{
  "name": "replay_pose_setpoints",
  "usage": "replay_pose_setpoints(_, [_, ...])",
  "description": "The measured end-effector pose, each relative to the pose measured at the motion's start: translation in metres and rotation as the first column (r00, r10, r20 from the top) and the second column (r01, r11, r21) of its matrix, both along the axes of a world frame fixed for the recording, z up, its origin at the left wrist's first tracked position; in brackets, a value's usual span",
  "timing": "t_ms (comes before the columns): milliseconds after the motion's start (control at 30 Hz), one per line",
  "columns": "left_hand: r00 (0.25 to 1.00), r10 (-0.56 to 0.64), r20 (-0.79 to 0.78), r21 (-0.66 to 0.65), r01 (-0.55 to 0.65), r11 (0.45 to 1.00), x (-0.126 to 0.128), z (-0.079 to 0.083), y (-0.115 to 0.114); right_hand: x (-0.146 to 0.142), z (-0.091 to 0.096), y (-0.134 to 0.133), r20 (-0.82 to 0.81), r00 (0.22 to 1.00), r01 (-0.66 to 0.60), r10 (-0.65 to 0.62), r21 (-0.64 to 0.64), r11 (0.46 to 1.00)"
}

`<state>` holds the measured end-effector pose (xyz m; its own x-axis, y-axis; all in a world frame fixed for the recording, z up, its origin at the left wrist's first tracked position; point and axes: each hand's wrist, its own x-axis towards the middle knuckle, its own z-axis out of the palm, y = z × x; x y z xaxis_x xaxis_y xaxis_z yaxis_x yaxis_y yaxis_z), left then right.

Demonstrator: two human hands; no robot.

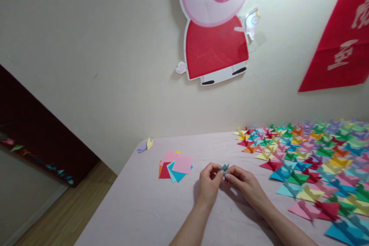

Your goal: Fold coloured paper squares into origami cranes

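Between my two hands is a small folded piece of blue-green paper [224,168], held a little above the pink cloth. My left hand [209,182] pinches its left side between thumb and fingers. On its right side, my right hand [243,182] grips it with the fingertips. Most of the folded paper hides behind my fingers, so its exact shape is hard to make out. Left of my hands lies a loose pile of square paper sheets [180,163] in pink, red, blue and other colours.
Rows of colourful folded paper cranes [308,178] cover the right side of the cloth-covered table [138,207]. Yellow and purple folded pieces [149,144] sit at the far left corner. Behind stands a wall with a pig cutout [216,48] and a red banner [337,42].
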<state>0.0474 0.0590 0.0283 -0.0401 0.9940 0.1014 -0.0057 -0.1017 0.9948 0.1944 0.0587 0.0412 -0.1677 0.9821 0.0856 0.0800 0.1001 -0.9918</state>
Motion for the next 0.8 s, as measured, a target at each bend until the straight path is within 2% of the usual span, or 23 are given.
replay_pose_setpoints(167, [1.0,0.003,-0.001,0.005,-0.003,1.0,-0.001,0.001,0.002,-0.002,0.005,-0.003,0.017,1.0,0.007,-0.007,-0.003,1.0])
replay_pose_setpoints(267, [1.0,-0.01,0.001,0.006,0.01,1.0,-0.003,0.003,0.002,0.002,0.006,-0.002,-0.005,0.992,0.123,-0.123,0.056,0.991])
replay_pose_setpoints(367, [0.999,-0.043,-0.017,0.007,0.043,0.999,-0.004,0.006,0.001,0.008,0.005,0.002,-0.071,0.972,0.228,-0.224,0.051,0.972])
replay_pose_setpoints(533, [0.994,-0.101,-0.038,-0.005,0.101,0.995,-0.004,0.01,-0.001,0.01,0.003,0.006,-0.116,0.982,0.155,-0.15,0.028,0.988])
replay_pose_setpoints(700, [0.997,-0.081,0.0,-0.026,0.081,0.996,-0.004,0.008,-0.001,0.007,0.009,0.004,-0.128,0.988,0.081,-0.087,-0.056,0.995])
replay_pose_setpoints(800, [0.997,-0.077,0.028,-0.021,0.077,0.997,-0.005,0.007,-0.001,0.007,0.012,0.002,-0.141,0.988,0.064,-0.071,-0.056,0.996])
